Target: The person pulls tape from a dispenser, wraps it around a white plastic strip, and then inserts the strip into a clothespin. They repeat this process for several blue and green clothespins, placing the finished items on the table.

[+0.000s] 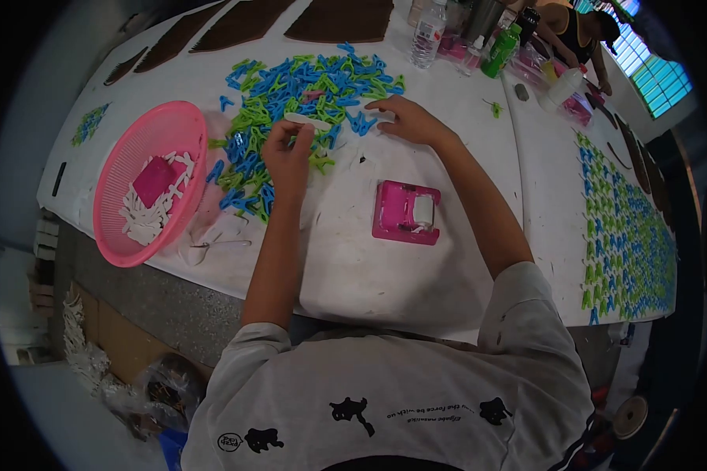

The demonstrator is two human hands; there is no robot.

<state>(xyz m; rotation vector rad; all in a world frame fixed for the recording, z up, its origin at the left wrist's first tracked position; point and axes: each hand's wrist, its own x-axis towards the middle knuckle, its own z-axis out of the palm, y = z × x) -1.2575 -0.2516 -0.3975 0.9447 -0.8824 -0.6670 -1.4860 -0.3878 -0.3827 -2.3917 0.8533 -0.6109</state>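
My left hand (pixel 288 149) is closed, pinching a small flat white strip (pixel 307 121) with rounded ends between thumb and fingers. It is in front of a big pile of blue and green plastic clips (pixel 271 86). My right hand (pixel 408 120) has its index finger and thumb spread apart, close by a few blue clips (pixel 360 123) at the pile's right edge. Below the right hand, a pink tape dispenser-like holder (pixel 393 212) with a pale roll (pixel 423 210) stands on the white table (pixel 342 275).
A pink basket (pixel 199 149) at the left holds many white strips (pixel 145 220) and a magenta block (pixel 154 181). Brown sheets (pixel 342 20) lie at the back. Rows of clips (pixel 617 235) cover the right side. Bottles (pixel 428 35) and another person (pixel 565 35) are at the back right.
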